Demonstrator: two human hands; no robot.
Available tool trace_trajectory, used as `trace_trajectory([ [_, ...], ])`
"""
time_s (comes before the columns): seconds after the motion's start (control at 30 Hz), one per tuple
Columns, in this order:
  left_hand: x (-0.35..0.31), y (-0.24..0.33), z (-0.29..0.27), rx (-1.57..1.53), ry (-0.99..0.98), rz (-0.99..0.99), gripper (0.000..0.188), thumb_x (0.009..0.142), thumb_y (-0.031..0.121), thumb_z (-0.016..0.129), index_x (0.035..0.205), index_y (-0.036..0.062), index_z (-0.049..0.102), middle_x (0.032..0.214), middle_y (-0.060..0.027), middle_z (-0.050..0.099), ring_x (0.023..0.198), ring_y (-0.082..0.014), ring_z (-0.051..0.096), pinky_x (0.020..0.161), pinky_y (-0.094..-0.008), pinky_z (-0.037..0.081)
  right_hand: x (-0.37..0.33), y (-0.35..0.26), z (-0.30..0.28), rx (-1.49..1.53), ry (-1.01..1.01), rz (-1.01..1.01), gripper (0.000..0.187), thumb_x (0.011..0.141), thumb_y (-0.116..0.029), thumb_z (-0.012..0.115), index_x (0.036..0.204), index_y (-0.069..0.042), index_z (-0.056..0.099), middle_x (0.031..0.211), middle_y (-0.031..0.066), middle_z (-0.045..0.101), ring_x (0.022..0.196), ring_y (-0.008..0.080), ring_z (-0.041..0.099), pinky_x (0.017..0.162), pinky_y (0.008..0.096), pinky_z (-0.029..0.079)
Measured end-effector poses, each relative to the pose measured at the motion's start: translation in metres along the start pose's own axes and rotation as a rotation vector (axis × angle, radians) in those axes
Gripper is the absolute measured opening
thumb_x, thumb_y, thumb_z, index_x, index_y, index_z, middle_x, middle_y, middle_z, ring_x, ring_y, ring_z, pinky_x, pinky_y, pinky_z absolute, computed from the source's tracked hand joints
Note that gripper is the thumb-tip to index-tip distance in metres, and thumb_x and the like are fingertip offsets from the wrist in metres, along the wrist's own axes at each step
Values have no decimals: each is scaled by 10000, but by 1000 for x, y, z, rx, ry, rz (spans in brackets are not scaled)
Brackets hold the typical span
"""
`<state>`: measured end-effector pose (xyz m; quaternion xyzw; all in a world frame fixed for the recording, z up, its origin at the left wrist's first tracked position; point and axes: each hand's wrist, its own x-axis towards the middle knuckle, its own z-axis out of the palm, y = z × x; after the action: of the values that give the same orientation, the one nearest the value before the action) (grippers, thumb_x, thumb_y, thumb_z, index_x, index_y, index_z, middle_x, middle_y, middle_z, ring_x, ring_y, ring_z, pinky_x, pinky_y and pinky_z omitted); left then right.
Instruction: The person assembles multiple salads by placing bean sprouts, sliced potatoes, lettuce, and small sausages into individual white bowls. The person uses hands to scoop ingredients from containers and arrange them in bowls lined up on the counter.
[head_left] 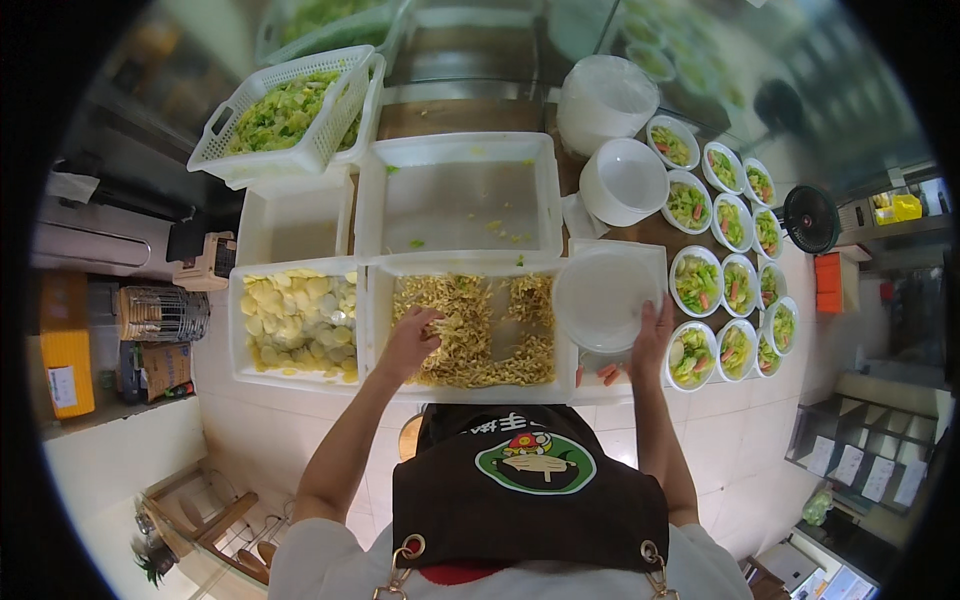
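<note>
My left hand (410, 342) is over the near middle white tray, its fingers closed on some bean sprouts. Loose bean sprouts (465, 345) are heaped around it, with a gap between piles toward the right. A round white bowl (598, 300) is in my right hand (648, 335), which grips its right rim with the thumb on top. No food shows inside this bowl. It covers part of a tray holding short pieces of pink sausage (606, 373). To the left of the sprouts, a white tray contains pale yellow potato slices (298, 320).
Stacked white bowls (625, 180) stand beyond my right hand. Several filled bowls (692, 282) with greens and sausage line the right side. Chopped lettuce fills a white basket (285, 115) at the far left. Behind the sprouts, a white tray (460, 195) has lettuce scraps.
</note>
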<state>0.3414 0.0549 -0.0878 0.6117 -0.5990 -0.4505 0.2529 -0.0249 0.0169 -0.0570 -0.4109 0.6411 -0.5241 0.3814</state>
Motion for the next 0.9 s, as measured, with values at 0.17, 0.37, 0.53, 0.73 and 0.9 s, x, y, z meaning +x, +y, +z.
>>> trace_trajectory([
  [0.17, -7, 80, -30, -114, -116, -18, 305, 734, -26, 608, 1032, -10, 549, 958, -47, 498, 860, -131, 540, 744, -241, 468, -17, 24, 44, 112, -162, 28, 300, 931, -136, 453, 1193, 10, 455, 1059, 72, 530, 973, 130, 482, 859, 253, 390],
  [0.37, 21, 116, 17, 45, -132, 146, 317, 746, 24, 641, 1048, -4, 547, 1008, -103, 511, 879, -181, 556, 753, -257, 476, -40, 18, 93, 375, -367, 130, 283, 939, -159, 458, 1179, -10, 474, 1055, 45, 531, 973, 108, 468, 859, 248, 386],
  [0.53, 18, 109, 27, 114, 150, 177, 261, 777, 60, 626, 1023, 4, 558, 952, -139, 557, 813, -206, 581, 703, -292, 483, -46, 33, 96, 373, -362, 200, 334, 937, -204, 475, 1211, -13, 459, 1083, 43, 530, 986, 109, 467, 872, 259, 385],
  [0.73, -19, -43, -110, 295, 447, -152, 134, 776, 104, 619, 854, 7, 570, 767, -122, 603, 716, -238, 594, 638, -332, 455, -51, 39, 80, 335, -343, 390, 566, 920, -254, 512, 1357, 17, 276, 1274, 137, 448, 1148, 197, 452, 963, 295, 370],
  [0.9, -71, -193, -133, 715, 108, -654, 645, 710, 356, 703, 1194, 31, 426, 1117, -196, 555, 1063, -349, 516, 834, -409, 450, -51, 44, 73, 303, -303, 481, 604, 917, -269, 515, 1372, 19, 242, 1308, 140, 420, 1167, 204, 438, 968, 305, 371],
])
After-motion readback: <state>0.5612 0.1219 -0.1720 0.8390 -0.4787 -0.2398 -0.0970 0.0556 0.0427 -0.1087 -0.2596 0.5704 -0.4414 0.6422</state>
